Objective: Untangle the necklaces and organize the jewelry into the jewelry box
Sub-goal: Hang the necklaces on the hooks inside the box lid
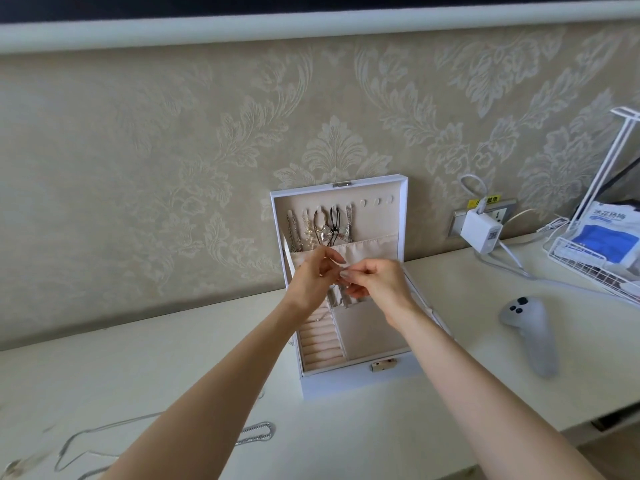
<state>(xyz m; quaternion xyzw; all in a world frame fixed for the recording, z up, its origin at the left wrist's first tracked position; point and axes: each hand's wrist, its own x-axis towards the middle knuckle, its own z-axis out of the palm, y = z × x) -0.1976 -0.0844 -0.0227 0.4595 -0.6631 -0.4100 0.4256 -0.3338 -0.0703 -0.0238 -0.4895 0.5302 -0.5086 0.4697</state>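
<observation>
While necklaces (322, 230) hang in its lid (381, 220), the jewelry box (346, 382) stands open.

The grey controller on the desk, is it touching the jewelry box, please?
Apart. The head view shows bare desk between the grey controller and the jewelry box.

One jewelry box (346, 382), one necklace (338, 293) in the grip, five necklaces (320, 226) hung above it, two chains (256, 432) lower left, one controller (530, 334) right.

Grey controller (530, 332) on desk (138, 368), white charger (481, 232) in wall socket (504, 210)
</observation>
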